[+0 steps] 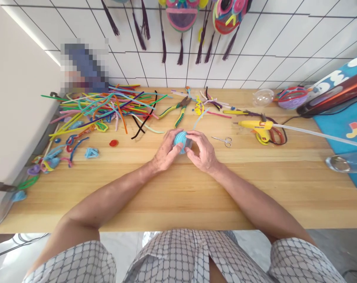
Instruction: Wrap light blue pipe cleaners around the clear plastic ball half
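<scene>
My left hand (165, 151) and my right hand (202, 151) meet at the middle of the wooden table (178, 196). Between them they grip a small light-blue ball (181, 140) wound from pipe cleaner. Fingers of both hands curl round its sides, and only its ribbed top shows. A loose light-blue pipe-cleaner end (199, 119) trails away from the ball toward the back of the table.
A heap of coloured pipe cleaners (107, 108) lies at the back left, with pliers (178, 108) beside it. Small scissors (224, 140) and a yellow glue gun (259, 127) lie to the right. A clear dome (262, 97) and a wound bowl (292, 97) sit at the back right.
</scene>
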### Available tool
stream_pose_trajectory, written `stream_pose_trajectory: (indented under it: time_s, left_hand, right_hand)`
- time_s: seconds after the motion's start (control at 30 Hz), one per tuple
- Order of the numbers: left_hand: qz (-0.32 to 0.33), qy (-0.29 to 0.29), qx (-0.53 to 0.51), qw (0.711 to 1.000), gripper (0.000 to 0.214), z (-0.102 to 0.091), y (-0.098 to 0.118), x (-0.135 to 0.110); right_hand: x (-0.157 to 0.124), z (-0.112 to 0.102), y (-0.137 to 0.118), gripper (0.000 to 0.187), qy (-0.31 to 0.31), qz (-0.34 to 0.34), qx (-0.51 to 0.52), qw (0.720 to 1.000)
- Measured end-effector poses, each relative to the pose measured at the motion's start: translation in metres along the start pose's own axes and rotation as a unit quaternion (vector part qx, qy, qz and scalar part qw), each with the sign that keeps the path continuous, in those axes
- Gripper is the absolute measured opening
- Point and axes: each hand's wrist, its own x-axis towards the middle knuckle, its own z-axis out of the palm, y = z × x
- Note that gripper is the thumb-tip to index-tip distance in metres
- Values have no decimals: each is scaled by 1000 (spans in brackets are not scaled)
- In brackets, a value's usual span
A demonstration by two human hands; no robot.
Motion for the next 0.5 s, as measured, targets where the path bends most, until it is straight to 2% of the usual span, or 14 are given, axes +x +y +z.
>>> stream_pose_trajectory:
  time_s: [0.23, 0.5]
  left_hand:
    - [-8, -4, 24, 1000, 62, 1, 1, 0]
    - [0, 2, 2, 1000, 63, 2, 1, 0]
  right_hand:
    - [0, -1, 0, 37, -2, 11, 3, 1000]
    - [-1, -1, 2, 37, 35, 52, 24, 998]
